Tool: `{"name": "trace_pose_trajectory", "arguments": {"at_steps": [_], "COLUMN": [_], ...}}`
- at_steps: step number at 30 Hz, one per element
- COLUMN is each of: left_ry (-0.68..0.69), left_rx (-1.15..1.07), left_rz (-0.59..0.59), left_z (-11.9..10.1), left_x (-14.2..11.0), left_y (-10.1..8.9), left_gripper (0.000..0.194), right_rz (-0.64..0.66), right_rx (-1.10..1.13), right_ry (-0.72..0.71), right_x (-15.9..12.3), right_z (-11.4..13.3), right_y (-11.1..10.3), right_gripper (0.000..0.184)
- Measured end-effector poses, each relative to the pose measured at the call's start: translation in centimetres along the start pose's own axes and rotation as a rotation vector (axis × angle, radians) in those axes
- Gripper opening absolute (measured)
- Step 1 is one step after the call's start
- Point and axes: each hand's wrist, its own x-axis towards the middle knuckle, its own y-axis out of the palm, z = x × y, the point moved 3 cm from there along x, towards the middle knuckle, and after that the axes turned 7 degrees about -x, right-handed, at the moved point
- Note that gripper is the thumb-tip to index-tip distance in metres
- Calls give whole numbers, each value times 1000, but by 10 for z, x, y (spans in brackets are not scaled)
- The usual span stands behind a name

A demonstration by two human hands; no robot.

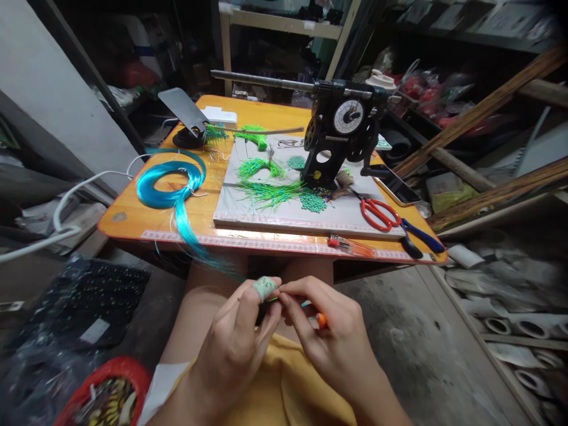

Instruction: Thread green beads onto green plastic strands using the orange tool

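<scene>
My left hand and my right hand meet over my lap, fingertips pinched together. A pale green wrap covers one finger of my left hand. Between the fingertips a thin strand and a bit of bright green show, too small to name. An orange-ended thing is tucked in my right hand; the rest of it is hidden by the fingers. Just beyond the hands, the loose end of a shiny blue fibre hank hangs over the edge of the orange table.
A white board bears green fibre bundles, turquoise beads and a black hand-cranked machine with a dial. Red-handled scissors, blue pliers and a phone lie at right. A red tub stands lower left.
</scene>
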Motion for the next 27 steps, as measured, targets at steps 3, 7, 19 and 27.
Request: {"name": "trace_pose_trajectory", "arguments": {"at_steps": [3,7,19,27], "left_ry": [-65,-140,-442,-721], "left_rx": [-36,-154,-648,-845], "left_rz": [-12,-113,18,52], "left_z": [1,5,12,19], "left_x": [1,1,-5,7], "left_y": [1,1,2,9], "left_gripper": [50,50,88,15], "right_rz": [-43,-86,-251,-244], "right_rx": [-76,486,-167,-364], "right_ry": [-50,91,-195,-288], "right_x": [-1,-4,-7,-17], "right_z": [1,-4,-7,-11], "right_y": [2,-3,-20,-27], "right_gripper": [16,11,29,42]}}
